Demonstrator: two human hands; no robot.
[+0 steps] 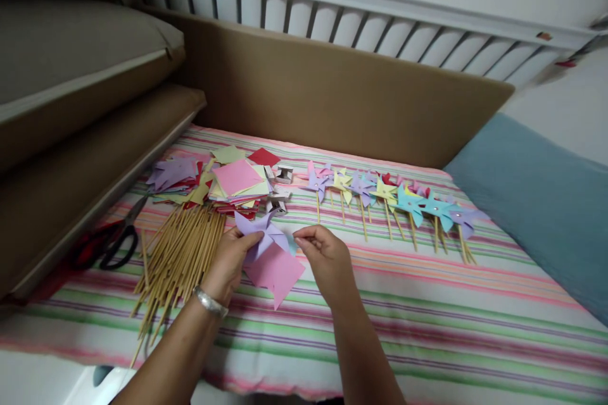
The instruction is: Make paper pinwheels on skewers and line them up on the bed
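A lavender paper pinwheel [270, 231], its corners folded in to the centre, is gripped by my left hand [232, 258], thumb on top. My right hand [327, 256] is just right of it, thumb and forefinger pinched together. Whatever is in that pinch is too small to make out. Below the pinwheel shows a pink paper sheet [278, 275] with a slit at its corner. Beside my left hand lies a heap of thin wooden sticks [183, 259]. Small white boxes [284, 173] stand beyond my hands.
Stacks of coloured paper squares [237, 177] and cut lavender pieces [171, 172] lie at the back left. Scissors [124, 234] rest left of the sticks. Finished pinwheels on sticks [411, 202] form a row at right. A brown board [332, 88] borders the striped cloth [427, 323].
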